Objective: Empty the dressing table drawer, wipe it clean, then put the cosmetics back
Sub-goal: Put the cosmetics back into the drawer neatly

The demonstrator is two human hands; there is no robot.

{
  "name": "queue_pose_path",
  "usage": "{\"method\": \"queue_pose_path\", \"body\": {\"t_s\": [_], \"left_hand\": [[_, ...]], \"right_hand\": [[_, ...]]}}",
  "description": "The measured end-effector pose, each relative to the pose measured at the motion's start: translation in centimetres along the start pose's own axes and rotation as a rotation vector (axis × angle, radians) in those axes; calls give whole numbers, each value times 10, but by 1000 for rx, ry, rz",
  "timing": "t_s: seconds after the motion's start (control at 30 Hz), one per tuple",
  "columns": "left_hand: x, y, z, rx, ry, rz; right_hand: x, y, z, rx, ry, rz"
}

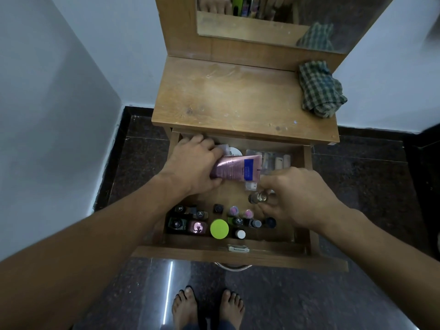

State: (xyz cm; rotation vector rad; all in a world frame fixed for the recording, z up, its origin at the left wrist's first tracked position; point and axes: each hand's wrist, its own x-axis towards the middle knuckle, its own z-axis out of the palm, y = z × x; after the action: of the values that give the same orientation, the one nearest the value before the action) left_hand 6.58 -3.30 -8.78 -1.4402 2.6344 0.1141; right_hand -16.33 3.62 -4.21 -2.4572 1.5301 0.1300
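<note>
The wooden drawer [238,242] of the dressing table stands pulled open below me. My left hand [195,163] grips the end of a pink tube with a blue label [238,168] over the drawer's back left. My right hand [295,196] pinches a small glass bottle with a dark cap [258,197] above the drawer's right side. Along the drawer's front stand several nail polish bottles [188,221], a jar with a lime green lid [219,229] and a small white-capped bottle [240,234]. A clear pouch of small tubes [278,159] lies at the back right.
A crumpled green checked cloth [320,90] lies on the right of the table top [226,101]. A mirror [273,17] rises behind it. White walls close in on both sides. My bare feet [207,308] stand on dark polished floor before the drawer front.
</note>
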Motion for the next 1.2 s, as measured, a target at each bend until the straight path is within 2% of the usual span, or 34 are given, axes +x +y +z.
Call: {"method": "queue_pose_path", "body": {"t_s": [0.1, 0.3, 0.77, 0.83, 1.03, 1.1, 1.2], "left_hand": [[1, 2, 2, 1, 30, 13], [0, -1, 4, -17, 40, 10], [1, -5, 10, -37, 53, 0], [0, -7, 9, -32, 60, -1], [-5, -13, 9, -25, 93, -9], [-8, -16, 10, -27, 106, -5], [-13, -23, 10, -46, 131, -8]], "right_hand": [[1, -6, 4, -50, -93, -19], [6, -10, 14, -159, -174, -33], [12, -6, 5, -102, -273, -14], [11, -6, 0, -66, -251, -3], [23, -32, -14, 217, 38, 5], [33, -46, -12, 232, 31, -29], [46, -55, -2, 120, -53, -57]]}}
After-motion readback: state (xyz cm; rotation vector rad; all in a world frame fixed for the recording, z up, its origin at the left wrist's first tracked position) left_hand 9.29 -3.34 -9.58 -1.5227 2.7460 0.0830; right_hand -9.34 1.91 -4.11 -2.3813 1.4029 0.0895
